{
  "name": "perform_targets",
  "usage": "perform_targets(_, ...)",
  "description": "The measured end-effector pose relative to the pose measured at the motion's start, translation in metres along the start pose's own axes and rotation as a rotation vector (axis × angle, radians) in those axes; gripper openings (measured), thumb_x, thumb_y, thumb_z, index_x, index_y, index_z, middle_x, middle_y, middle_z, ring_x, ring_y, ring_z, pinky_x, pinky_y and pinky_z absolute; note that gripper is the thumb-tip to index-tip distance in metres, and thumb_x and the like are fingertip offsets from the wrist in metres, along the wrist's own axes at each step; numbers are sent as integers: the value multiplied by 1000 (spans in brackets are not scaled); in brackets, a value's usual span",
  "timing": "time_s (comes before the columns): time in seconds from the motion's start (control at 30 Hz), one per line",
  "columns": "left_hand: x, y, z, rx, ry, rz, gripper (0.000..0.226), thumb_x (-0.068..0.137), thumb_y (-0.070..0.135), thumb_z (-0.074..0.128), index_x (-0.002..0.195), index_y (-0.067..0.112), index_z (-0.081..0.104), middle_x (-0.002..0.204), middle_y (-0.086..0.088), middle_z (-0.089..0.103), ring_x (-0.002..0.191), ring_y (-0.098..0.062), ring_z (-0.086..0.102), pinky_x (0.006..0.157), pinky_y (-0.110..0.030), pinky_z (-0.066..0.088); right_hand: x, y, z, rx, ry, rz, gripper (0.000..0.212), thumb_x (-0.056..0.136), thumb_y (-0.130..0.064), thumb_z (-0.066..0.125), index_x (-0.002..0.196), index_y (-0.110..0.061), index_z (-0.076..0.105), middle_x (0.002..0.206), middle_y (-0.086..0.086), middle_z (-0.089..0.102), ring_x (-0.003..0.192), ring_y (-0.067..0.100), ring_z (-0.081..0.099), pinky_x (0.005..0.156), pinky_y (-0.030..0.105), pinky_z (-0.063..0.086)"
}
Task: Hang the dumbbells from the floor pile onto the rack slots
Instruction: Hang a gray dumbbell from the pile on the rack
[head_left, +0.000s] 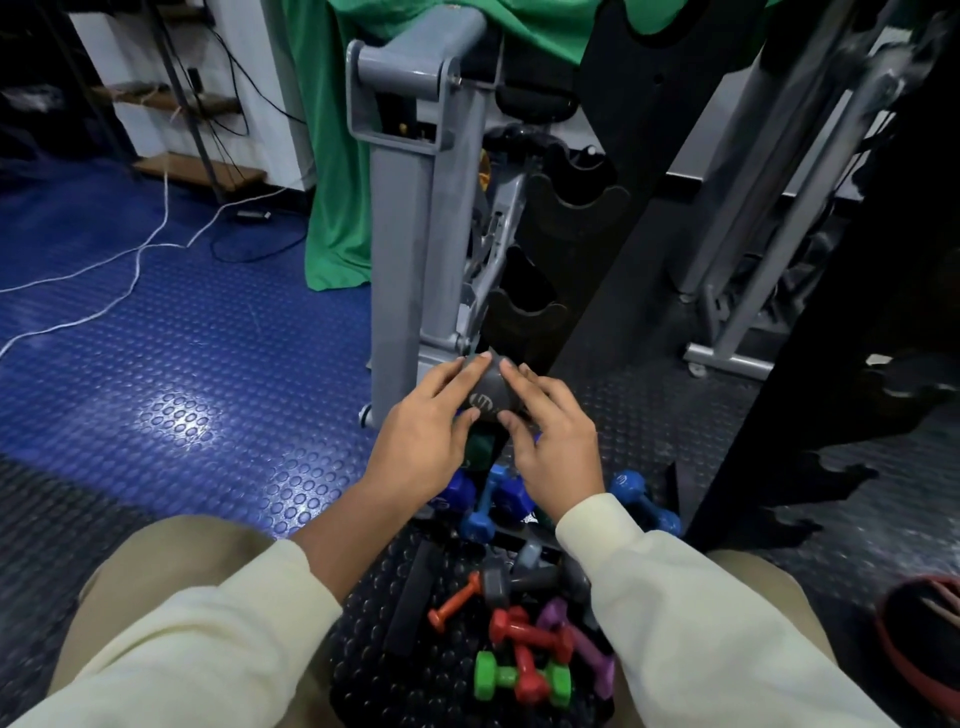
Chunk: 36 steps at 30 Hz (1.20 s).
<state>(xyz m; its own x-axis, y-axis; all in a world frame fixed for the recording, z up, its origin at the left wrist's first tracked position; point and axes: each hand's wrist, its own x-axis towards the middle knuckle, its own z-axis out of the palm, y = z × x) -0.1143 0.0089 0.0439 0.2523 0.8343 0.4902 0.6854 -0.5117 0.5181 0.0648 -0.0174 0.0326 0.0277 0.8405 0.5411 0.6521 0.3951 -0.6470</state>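
Above the studded floor mat (218, 332), left hand (421, 441) and right hand (556, 447) together clasp a grey dumbbell (488, 395).

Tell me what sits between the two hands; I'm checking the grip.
A grey dumbbell head sits between the left hand and the right hand, fingers of both curled around it, in the head view.

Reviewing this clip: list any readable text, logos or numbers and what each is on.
No text can be read for certain.
Grey dumbbell, held by left hand and right hand: pale round mark on its end, blurred.
Blue dumbbells: nothing legible.
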Motion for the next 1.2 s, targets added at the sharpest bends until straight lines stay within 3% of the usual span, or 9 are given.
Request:
perform_targets(0.2,1,2,-2,32,-37,-23,65,101,24,63,157,42,35,143,15,46,111,-13,62,91,-35,60,-5,2,-5,-42,-68,9,62,103,-15,64,157,-37,44,157,-13,45,146,3,44,118,33,44)
perform_targets(0.3,0,4,-5,44,-63,-39,71,99,25,66,158,44,31,146,14,45,110,-14,63,91,-35,60,-9,5,-8,-61,-104,22,63,104,-16,62,160,-35,40,164,-15,38,149,0,38,121,25,36)
perform_targets(0.4,-7,8,-6,101,-98,-85,78,96,33,69,159,46,25,143,11,42,91,-15,63,80,-37,60,-15,8,-9,-63,-84,43,60,103,-16,63,158,-30,44,162,-11,42,147,-1,39,121,17,32)
perform_targets(0.47,-10,15,-7,121,-32,-155,65,96,36,68,152,37,36,128,7,43,86,-16,61,75,-41,59,-18,10,-9,-53,-20,33,52,102,-13,64,152,-23,54,154,-5,54,139,5,52,118,24,42)
perform_targets(0.57,-18,23,-7,126,33,-138,35,95,36,67,125,26,52,108,11,46,83,-14,54,75,-38,55,-22,11,-11,-24,68,32,38,101,-10,63,138,-17,67,129,-4,68,113,9,67,99,29,55)
perform_targets(0.8,-37,27,14,122,-244,0,22,92,41,68,108,28,60,93,12,52,80,-15,59,71,-37,54,-33,18,-23,-52,41,113,29,97,-13,63,124,-19,74,114,-6,70,97,8,68,90,30,57)
perform_targets(1.1,-36,28,59,150,-585,-9,33,90,49,71,114,28,66,98,11,53,92,-17,62,83,-38,56,-44,46,-53,-86,2,409,25,97,-15,64,117,-23,76,106,-10,69,94,7,67,93,27,55)
perform_targets(1.2,-33,30,73,149,-642,-19,37,90,48,72,119,25,67,99,10,52,97,-18,62,79,-34,51,-51,59,-61,-156,-31,454,25,96,-13,65,117,-18,77,109,-3,70,90,11,64,88,24,51)
